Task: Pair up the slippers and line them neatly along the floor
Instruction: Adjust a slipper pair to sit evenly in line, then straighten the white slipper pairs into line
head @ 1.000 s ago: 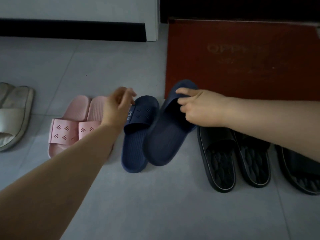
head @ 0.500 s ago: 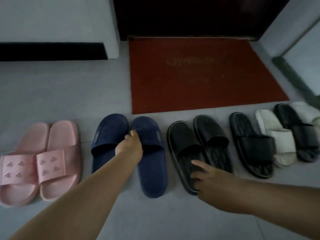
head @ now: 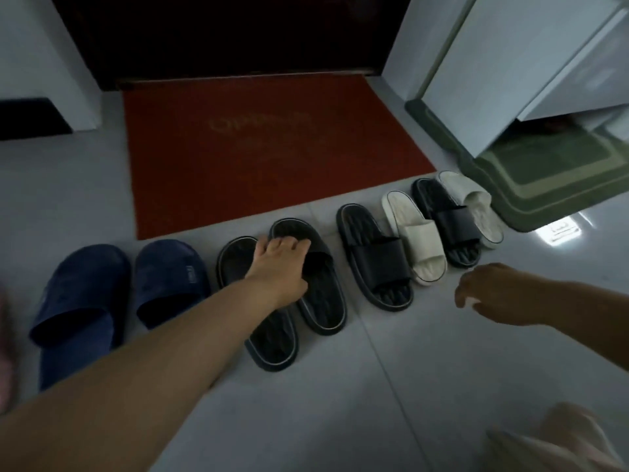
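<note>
Left hand (head: 279, 267): off navy pair (head: 81, 287) at 9 o'clock, now grips black slipper (head: 321, 301).
Right hand (head: 476, 289): lifted clear, empty, loosely curled.

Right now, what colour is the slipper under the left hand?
Black slipper, thin pale line round the sole, under the left hand. Head view.
</note>
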`<state>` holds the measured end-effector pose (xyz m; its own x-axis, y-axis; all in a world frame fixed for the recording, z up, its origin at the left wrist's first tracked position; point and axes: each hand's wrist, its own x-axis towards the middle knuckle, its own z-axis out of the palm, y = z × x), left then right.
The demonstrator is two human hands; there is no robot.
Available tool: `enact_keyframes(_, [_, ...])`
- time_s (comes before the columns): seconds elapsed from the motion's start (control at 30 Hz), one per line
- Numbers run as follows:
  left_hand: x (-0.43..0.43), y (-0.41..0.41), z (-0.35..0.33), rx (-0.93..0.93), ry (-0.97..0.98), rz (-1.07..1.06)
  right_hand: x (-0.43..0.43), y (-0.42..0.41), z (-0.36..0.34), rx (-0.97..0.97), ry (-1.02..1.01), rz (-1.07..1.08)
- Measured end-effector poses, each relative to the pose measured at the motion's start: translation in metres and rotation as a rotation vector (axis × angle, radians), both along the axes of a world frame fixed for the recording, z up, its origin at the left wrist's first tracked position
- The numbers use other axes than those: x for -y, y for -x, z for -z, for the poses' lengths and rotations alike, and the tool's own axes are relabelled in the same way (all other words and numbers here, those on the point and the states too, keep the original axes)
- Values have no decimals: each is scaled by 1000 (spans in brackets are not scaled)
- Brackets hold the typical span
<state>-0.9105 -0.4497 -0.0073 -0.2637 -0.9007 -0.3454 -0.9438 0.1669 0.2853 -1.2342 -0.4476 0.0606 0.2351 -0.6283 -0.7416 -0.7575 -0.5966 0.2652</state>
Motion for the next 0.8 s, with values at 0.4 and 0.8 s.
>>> enact_keyframes(0.4, [38, 135, 14, -34, -64, 0, 126, 80, 73, 463, 148, 213])
enact_keyframes(0.8, [75, 225, 50, 201, -362, -359, 143, 77, 147, 778, 269, 233])
